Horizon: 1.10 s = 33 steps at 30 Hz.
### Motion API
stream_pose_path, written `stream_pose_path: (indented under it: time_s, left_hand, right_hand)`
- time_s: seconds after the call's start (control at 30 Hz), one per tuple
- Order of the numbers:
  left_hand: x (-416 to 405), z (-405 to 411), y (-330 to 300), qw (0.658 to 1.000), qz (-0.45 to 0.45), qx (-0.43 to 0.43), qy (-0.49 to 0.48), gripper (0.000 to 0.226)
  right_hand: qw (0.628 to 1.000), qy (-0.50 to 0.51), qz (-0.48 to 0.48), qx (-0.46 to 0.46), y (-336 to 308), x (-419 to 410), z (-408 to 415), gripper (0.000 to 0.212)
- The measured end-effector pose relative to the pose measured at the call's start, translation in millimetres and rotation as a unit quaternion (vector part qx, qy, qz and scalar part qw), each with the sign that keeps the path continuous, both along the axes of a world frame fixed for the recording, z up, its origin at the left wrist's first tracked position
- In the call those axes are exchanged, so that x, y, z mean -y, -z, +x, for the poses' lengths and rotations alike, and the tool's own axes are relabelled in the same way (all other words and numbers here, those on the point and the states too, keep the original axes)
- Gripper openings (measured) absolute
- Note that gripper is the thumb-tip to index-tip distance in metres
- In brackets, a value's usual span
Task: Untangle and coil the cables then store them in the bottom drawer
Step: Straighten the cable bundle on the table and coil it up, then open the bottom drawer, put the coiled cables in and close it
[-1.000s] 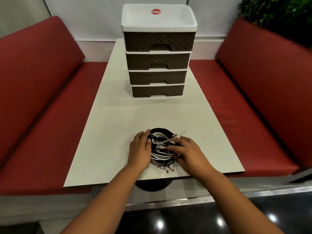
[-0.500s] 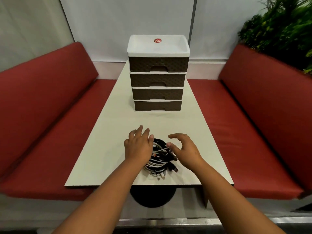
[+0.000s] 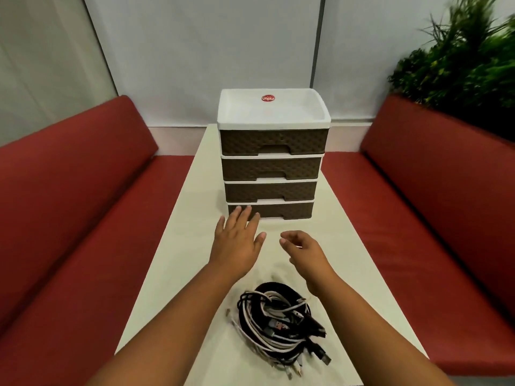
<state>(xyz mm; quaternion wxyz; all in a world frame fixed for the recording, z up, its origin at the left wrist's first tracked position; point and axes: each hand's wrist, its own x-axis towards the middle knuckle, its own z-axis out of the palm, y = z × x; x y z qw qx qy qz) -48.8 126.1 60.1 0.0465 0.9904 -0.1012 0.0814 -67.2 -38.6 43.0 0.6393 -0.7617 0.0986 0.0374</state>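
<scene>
Four drawers [image 3: 271,188] are closed (bottom drawer [image 3: 281,210] included), and the coiled cables [image 3: 278,319] lie loose on the table [image 3: 178,246]. The left hand [image 3: 237,243], spread flat and empty, reaches toward it; the right hand [image 3: 305,253] is loosely curled, empty. Opening and storing remain.

You have one view only, from the camera on your head, so no second view shares the scene. It looks forward and down along the length of the worktop [image 3: 178,246] from its near end. Your forearms enter from the bottom edge, close to the lens. The drawer unit [image 3: 273,157] stands further off, facing you square on. The wide angle also takes in the red benches [image 3: 83,204] on both sides and the wall [image 3: 211,51] behind.
</scene>
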Motion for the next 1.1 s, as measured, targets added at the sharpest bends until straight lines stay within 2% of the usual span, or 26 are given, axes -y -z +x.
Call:
stream_pose_path:
  time_s: [0.1,0.17,0.27,0.5,0.63,0.7,0.8,0.9,1.1]
  left_hand:
    - [-2.8,32.3,-18.6,0.997,0.036,0.056,0.046,0.059]
    - [-2.1,51.8,-32.4,0.991,0.045,0.102,0.073,0.06]
    - [4.4,82.3,-54.4,0.98,0.05,0.17,0.094,0.062]
    - [20.2,147.7,-109.8,0.97,0.046,0.228,0.076,0.072]
    - [23.8,173.5,-101.0,0.975,0.047,0.207,0.062,0.09]
    - [24.3,179.8,-90.2,0.971,0.058,0.225,0.056,0.1]
    - [28.0,187.5,-83.2,0.958,0.053,0.279,0.045,0.099]
    - [28.8,193.5,-78.5,0.946,0.032,0.32,0.045,0.095]
    - [28.4,197.8,-73.5,0.941,0.007,0.336,0.048,0.093]
  right_hand:
    - [0.988,0.046,0.137,-0.047,1.4,-7.5,15.8,0.015]
    - [0.959,0.07,0.26,-0.092,-0.3,-12.2,21.7,0.018]
    - [0.928,0.087,0.342,-0.123,-1.6,-16.0,34.1,0.02]
    - [0.889,0.132,0.402,-0.175,5.0,-18.6,81.3,0.019]
    - [0.87,0.138,0.431,-0.196,22.4,-21.4,118.8,0.015]
    - [0.859,0.139,0.448,-0.203,32.9,-24.3,135.1,0.008]
    - [0.85,0.138,0.462,-0.212,48.2,-29.1,155.5,0.004]
    - [0.834,0.147,0.488,-0.209,57.9,-33.6,170.4,0.009]
    - [0.803,0.16,0.536,-0.205,65.9,-33.5,182.7,0.018]
